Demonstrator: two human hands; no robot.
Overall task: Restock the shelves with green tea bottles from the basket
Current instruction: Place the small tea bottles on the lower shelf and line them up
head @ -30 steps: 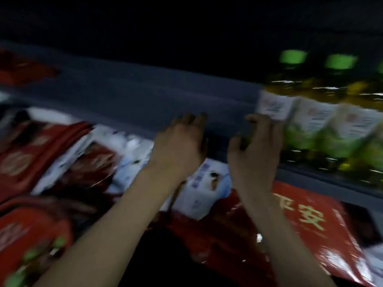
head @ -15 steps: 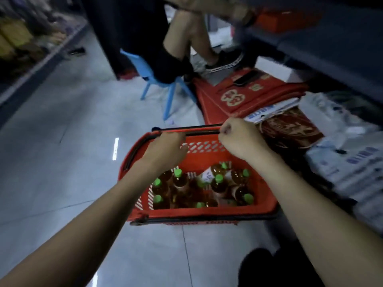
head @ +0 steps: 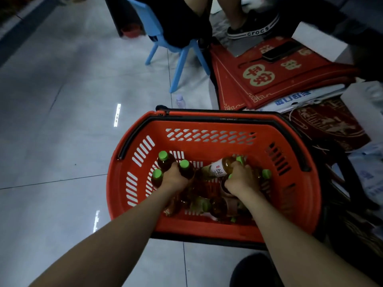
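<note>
Pale, glossy tiled floor (head: 62, 121) of a dim shop aisle lies under you, with a blue plastic chair (head: 180, 65) ahead and stacked red mats (head: 269, 81) to the right. A red basket (head: 207, 148) stands on the floor just below you. It holds green tea bottles (head: 165, 162) with green caps, some upright, some lying. Your left hand (head: 174, 180) has its grip curled among three upright necks. Your right hand (head: 241, 180) has its grip wrapped round a tilted labelled bottle (head: 217, 169).

Bottles (head: 165, 161) lie in the basket (head: 209, 121); chair (head: 178, 52) stands behind it.
</note>
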